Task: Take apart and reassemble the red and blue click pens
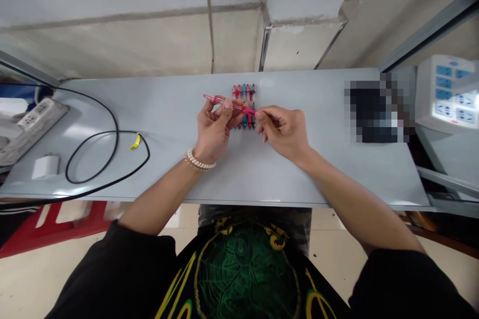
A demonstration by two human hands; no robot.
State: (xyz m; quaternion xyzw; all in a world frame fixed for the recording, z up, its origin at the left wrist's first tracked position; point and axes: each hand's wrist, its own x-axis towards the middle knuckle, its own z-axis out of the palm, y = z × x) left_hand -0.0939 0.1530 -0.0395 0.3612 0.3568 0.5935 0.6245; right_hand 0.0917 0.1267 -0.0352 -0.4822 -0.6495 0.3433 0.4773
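Observation:
A pink pen (212,98) lies slanted across my left hand (220,122), pinched between thumb and fingers, its one end pointing up to the left. At the pen's right end, the closed fingertips of my right hand (279,127) grip a pink piece (250,111). Whether that piece is joined to the pen I cannot tell. Just behind and below my hands, several pens (244,90) in red, blue and dark colours lie side by side on the grey table (179,99), partly hidden by my fingers.
A black cable (117,132) with a yellow tag (135,142) loops over the table's left side, near a white adapter (46,166) and a power strip (35,119). At the right are a blurred dark object (374,112) and a white socket unit (447,94).

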